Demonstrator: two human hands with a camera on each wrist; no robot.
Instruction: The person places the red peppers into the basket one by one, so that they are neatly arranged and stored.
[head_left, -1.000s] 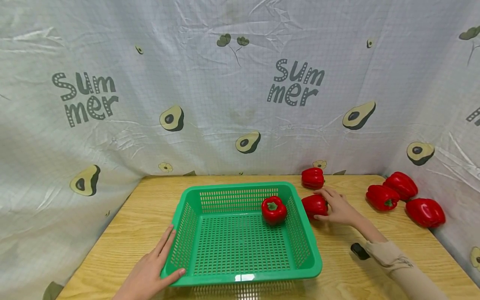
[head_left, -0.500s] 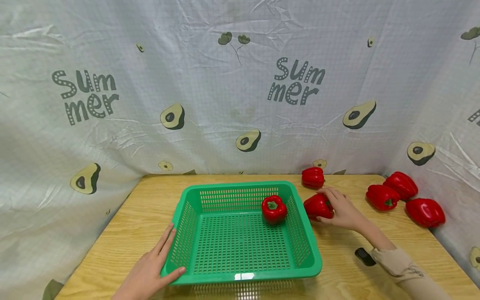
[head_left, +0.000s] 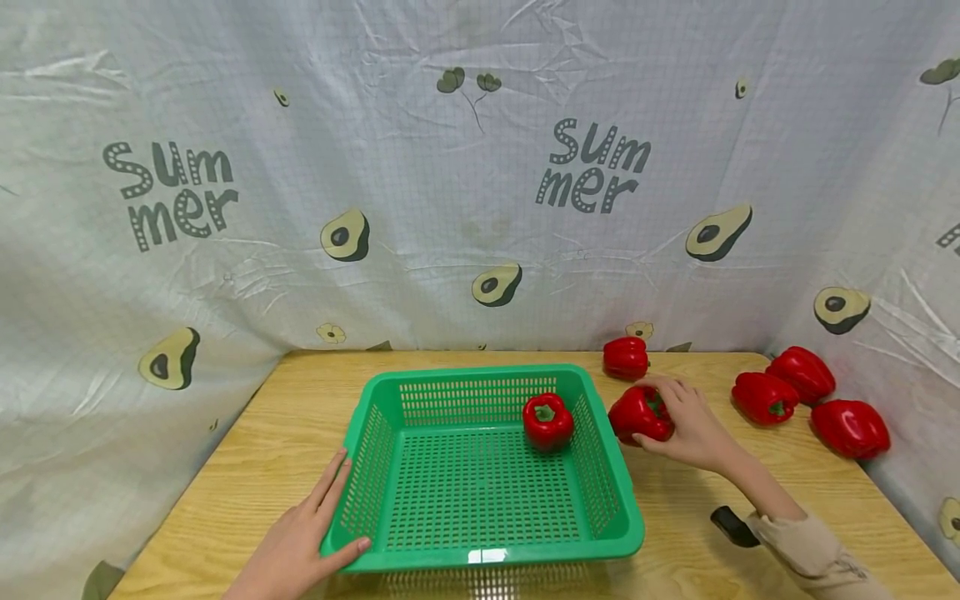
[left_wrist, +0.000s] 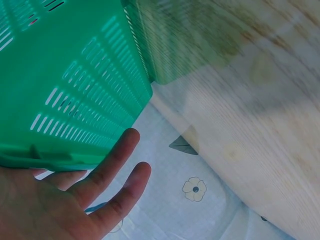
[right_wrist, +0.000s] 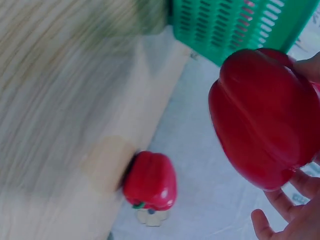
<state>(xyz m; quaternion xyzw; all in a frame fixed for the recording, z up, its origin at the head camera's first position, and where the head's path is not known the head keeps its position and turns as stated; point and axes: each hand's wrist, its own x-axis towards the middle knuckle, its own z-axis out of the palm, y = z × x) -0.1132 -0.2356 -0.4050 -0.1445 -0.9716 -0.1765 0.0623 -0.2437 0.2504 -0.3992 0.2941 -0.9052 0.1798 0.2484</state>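
My right hand (head_left: 690,427) grips a red bell pepper (head_left: 637,414) just outside the right wall of the green basket (head_left: 491,554), thumb on the near side and fingers over the far side. Filling much of the right wrist view, that bell pepper (right_wrist: 265,120) shows its glossy lobes. My left hand (head_left: 296,533) rests at the basket's near left corner, its thumb over the rim. In the left wrist view, extended fingers (left_wrist: 122,197) lie beside the slotted wall. Inside the basket, toward the back right, another red bell pepper (head_left: 547,421) stands stem up.
One bell pepper (head_left: 626,358) lies at the table's back edge, behind the held one. At the far right, three more sit together, the nearest pepper (head_left: 851,427) close to the table's right edge. A patterned cloth (head_left: 420,167) hangs behind the wooden table (head_left: 262,442).
My right hand has shifted slightly right with the bell pepper, which has turned so its green stem end shows more. The left hand and basket stay put.
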